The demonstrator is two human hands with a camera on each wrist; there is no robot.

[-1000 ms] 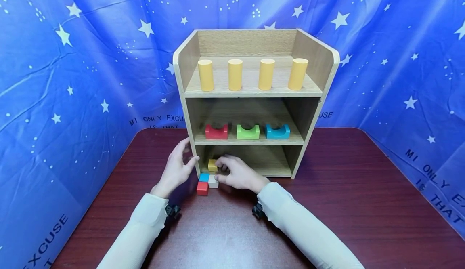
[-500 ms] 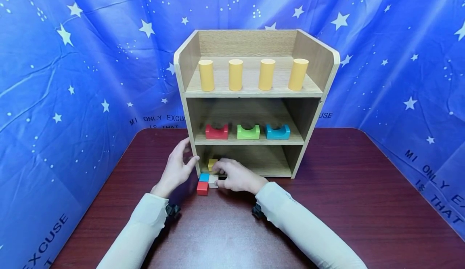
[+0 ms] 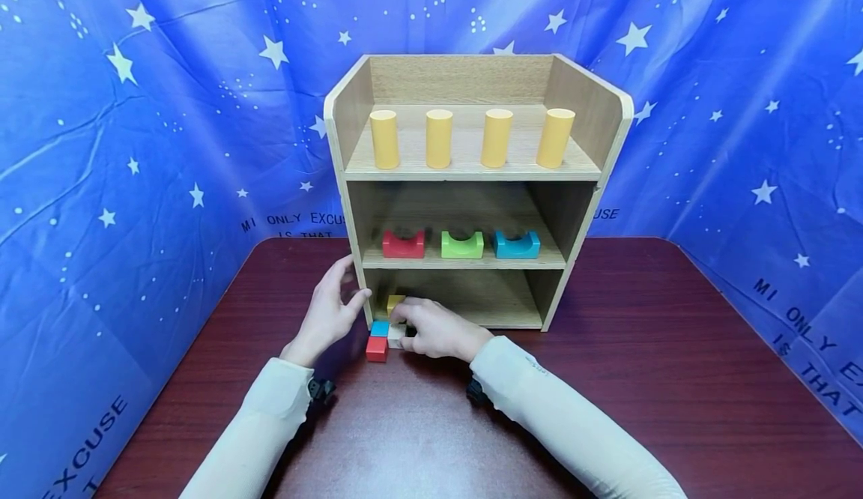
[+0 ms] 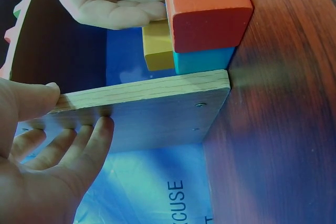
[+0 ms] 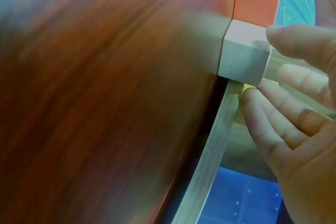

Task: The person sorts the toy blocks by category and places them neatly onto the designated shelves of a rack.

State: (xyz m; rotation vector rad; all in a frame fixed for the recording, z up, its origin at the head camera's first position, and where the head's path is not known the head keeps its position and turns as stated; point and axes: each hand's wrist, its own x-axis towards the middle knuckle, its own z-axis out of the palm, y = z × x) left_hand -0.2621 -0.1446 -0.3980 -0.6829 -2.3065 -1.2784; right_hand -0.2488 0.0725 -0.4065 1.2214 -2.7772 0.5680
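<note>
My left hand [image 3: 328,315] rests against the left side panel [image 4: 157,119] of a small wooden shelf. Its thumb lies on the panel's front edge, its fingers on the outer face. At the shelf's lower left corner my right hand [image 3: 437,327] holds a white block [image 5: 245,59], thumb at one side, fingertips at the other; they partly cover it. The white block still stands in place beside a blue block [image 3: 380,328] and a red block [image 3: 377,348]. Behind the right fingers, a yellow block [image 4: 158,51] on the bottom shelf is partly hidden.
On the top shelf stand several yellow cylinders [image 3: 439,139]. The middle shelf carries a red arch block [image 3: 403,246], a green one [image 3: 461,246] and a blue one [image 3: 517,246], hollows upward. Below lies a dark red table [image 3: 640,349], with a blue star-patterned curtain [image 3: 202,94] around it.
My right hand has lowered a little, its fingers moving left over the yellow block and closing around the white block. The left hand and the blocks have stayed where they were.
</note>
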